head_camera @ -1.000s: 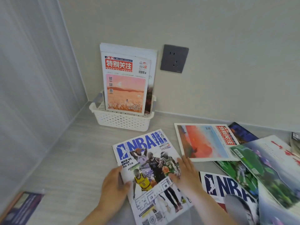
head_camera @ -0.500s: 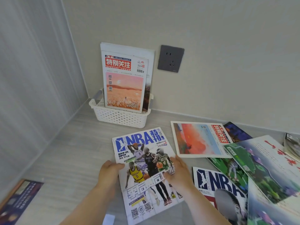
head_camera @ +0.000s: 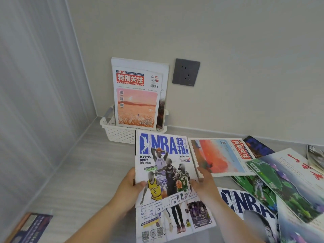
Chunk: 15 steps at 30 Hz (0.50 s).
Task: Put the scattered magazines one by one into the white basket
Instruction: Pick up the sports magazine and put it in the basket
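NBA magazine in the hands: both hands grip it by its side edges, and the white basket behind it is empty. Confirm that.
Not quite. The head view shows the white basket is not empty: magazines stand upright in it, an orange-cover magazine in front. The rest holds: the left hand and right hand grip the NBA magazine by its side edges.

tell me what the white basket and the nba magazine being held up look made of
White basket: looks like moulded plastic with a matte finish. The even grid of small holes in its wall and its smooth rim suggest it.
NBA magazine: printed paper, and the cover is probably coated, though no clear gloss shows. It is thin, and its lower part curves below where it is held.
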Each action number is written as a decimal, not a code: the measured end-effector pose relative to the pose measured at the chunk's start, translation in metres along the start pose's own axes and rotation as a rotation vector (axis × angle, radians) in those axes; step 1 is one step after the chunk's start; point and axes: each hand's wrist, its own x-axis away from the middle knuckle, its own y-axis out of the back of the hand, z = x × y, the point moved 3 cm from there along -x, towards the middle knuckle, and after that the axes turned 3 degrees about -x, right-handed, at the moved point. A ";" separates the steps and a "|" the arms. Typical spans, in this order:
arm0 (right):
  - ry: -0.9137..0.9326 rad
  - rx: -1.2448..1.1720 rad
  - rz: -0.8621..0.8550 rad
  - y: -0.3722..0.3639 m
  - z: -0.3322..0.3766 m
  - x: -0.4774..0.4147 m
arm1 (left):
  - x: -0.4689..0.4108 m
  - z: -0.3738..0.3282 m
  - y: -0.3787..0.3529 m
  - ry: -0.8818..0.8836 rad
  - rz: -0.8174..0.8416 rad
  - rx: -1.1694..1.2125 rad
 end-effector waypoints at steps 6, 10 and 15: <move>0.015 -0.315 0.264 0.009 0.046 -0.011 | -0.002 -0.045 0.041 -0.270 0.002 0.014; 0.123 -0.224 0.156 0.025 0.099 -0.024 | -0.028 -0.085 0.072 -0.465 -0.111 -0.057; 0.317 -0.253 -0.033 0.023 0.178 -0.048 | -0.079 -0.138 0.115 -0.615 -0.470 0.021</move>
